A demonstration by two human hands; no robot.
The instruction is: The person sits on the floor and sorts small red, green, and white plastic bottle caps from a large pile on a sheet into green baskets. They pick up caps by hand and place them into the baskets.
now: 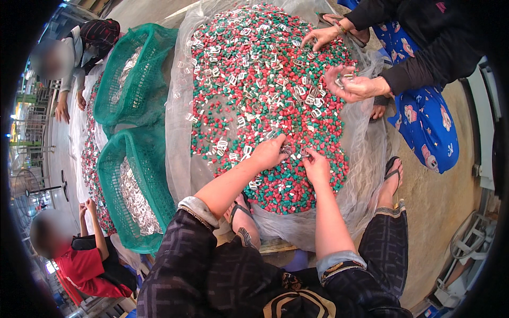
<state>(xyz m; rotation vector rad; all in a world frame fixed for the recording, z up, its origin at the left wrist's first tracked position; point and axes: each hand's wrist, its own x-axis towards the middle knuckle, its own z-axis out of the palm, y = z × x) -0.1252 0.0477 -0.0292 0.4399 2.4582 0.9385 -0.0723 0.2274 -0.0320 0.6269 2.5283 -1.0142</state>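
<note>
Some small greyish pieces (287,151) pinched by left hand (269,152); right hand (317,166), just right, pinches another; slanted white slotted buckle (246,152) lies nearer left hand.

sleeves (177,259): black, grey-patterned | cuffs (200,208): pale grey, trimmed | trousers (386,249): dark, key-pattern hem (389,211) | sandals (391,174): black

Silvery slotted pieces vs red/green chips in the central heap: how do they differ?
Shape: the silvery slotted pieces are open frames; the red and green chips look solid and lumpy.
Size: the slotted pieces look larger than the chips.
Amount: in that heap, the slotted pieces are scattered; the chips make up most of it.
Shared: both lie loose, mixed together.
</note>
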